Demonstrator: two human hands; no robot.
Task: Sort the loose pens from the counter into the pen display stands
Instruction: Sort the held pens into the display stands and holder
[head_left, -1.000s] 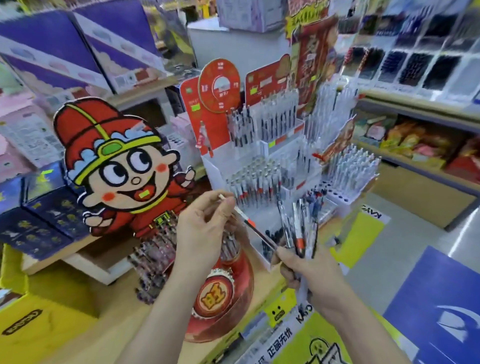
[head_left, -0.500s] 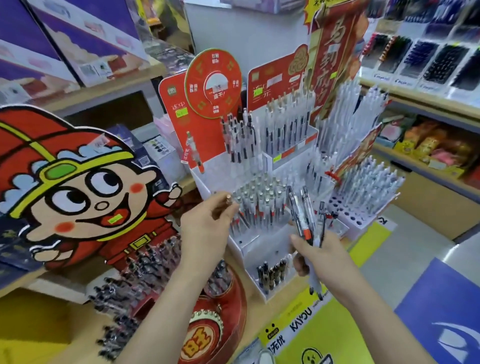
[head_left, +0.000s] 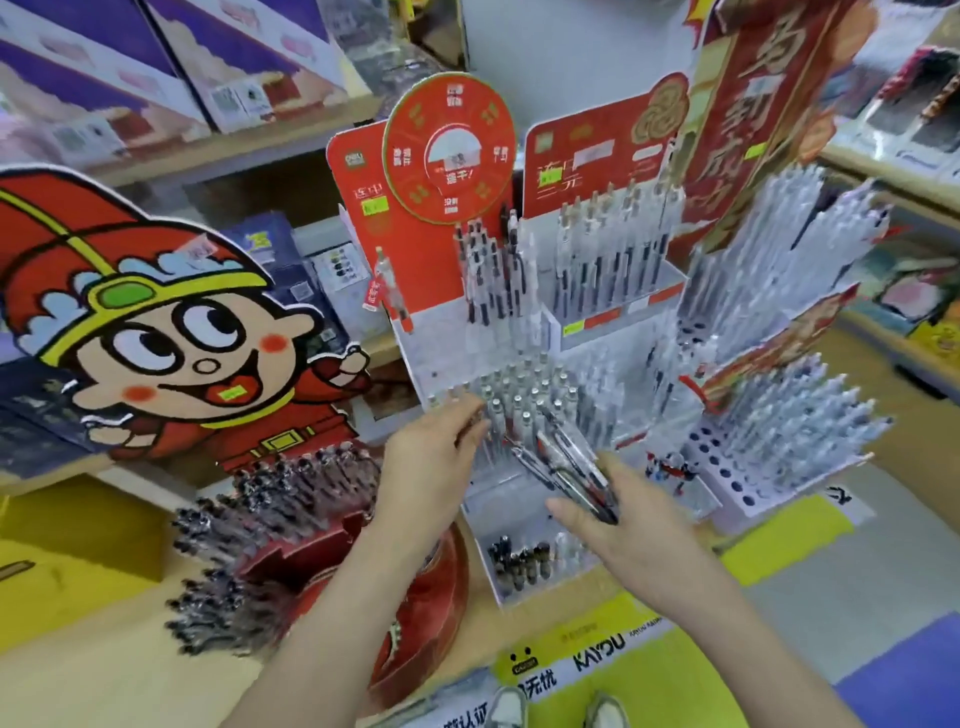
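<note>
Pens (head_left: 563, 467) sit bunched in the curled fingers of the right hand (head_left: 631, 530), a ready supply; left hand (head_left: 434, 457) fingers reach the pen display stand (head_left: 436, 353) just ahead, pinch unclear.

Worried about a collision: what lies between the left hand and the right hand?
In the head view, the bundle of pens gripped by the right hand juts toward the left hand, in front of the silver-capped pens in the white stand.

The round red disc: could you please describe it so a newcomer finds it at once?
Find the big cartoon cutout on the left; the white pen stand rises just right of it. The disc overlaps the top of the stand's back-left red card, the only circular sign there.
</note>
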